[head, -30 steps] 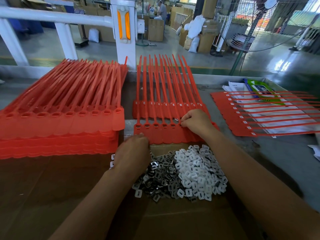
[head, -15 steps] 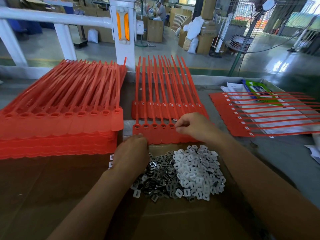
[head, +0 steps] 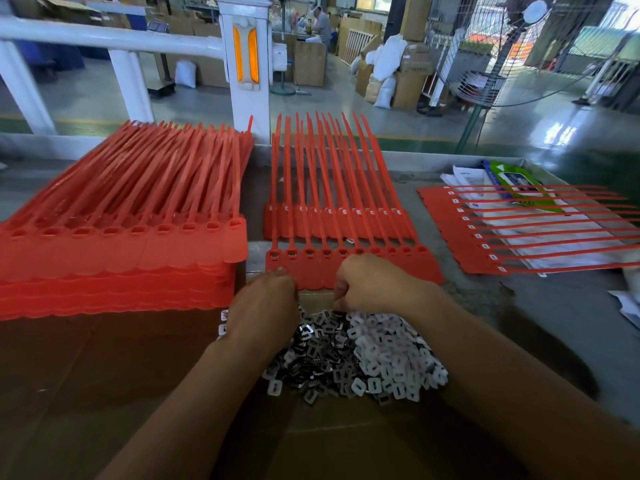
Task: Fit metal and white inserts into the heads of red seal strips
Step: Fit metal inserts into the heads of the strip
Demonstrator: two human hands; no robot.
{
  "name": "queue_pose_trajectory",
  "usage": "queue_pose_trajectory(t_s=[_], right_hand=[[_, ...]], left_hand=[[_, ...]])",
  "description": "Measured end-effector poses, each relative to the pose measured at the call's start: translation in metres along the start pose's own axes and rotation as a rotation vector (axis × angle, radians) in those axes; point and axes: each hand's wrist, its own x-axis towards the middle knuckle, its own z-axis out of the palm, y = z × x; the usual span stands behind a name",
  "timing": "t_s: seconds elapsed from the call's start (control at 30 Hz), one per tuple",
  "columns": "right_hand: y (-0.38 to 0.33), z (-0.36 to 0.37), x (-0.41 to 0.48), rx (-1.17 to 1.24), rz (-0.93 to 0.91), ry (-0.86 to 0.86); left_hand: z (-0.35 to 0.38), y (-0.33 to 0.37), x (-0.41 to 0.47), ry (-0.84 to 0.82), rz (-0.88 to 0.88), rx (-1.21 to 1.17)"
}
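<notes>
Hands meet at the near edge of a joined row of red seal strips [head: 349, 268] on a grey bench [head: 519, 306]. The strips lie flat with their long axis running away from the worker, squared heads nearest and thin tails pointing toward a white railing [head: 104, 38].

The left hand [head: 263, 306] shows only its back, with its fingertips hidden at the row's flat tabs; whether it grips anything cannot be told. The right hand [head: 374, 285] is curled, knuckles up, just beside the left, and what it pinches, if anything, is hidden.

Below both hands a heap lies on brown cardboard [head: 104, 375]. Dark, shiny metal inserts [head: 311, 358] lie to the left and matte white inserts [head: 391, 362] to the right. All are small squared rings, mixed where the two kinds meet.

A second row [head: 332, 223] beyond carries white pieces in its heads. A thick stack of strips [head: 121, 244] crowds the left side. Another sheet [head: 519, 233] lies crosswise at right, tails pointing right, over papers [head: 464, 178]. Bare bench shows between it and the middle rows.
</notes>
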Motion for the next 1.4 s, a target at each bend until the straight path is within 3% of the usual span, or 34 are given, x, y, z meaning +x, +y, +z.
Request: queue_pose_trajectory(t_s=[0.23,0.4,0.5,0.67,0.97,1.4], right_hand=[[-0.001,0.005,-0.002,-0.022,-0.056,-0.052],[0.007,-0.004,-0.008,0.273,-0.070,-0.080],[0.011,-0.004,-0.008,0.474,-0.073,-0.018],[0.025,-0.010,-0.003,0.541,-0.073,0.159],[0.077,-0.011,0.020,0.666,0.237,0.536],[0.080,0.002,0.030,0.714,0.258,0.527]], left_hand=[[0.000,0.001,0.001,-0.005,-0.018,0.003],[0.000,0.001,0.001,-0.003,-0.013,0.000],[0.000,0.001,0.000,-0.003,-0.018,-0.010],[0.000,0.001,0.000,-0.001,-0.008,-0.007],[0.000,0.002,0.000,0.004,-0.018,0.001],[0.000,0.000,0.000,0.000,-0.023,0.002]])
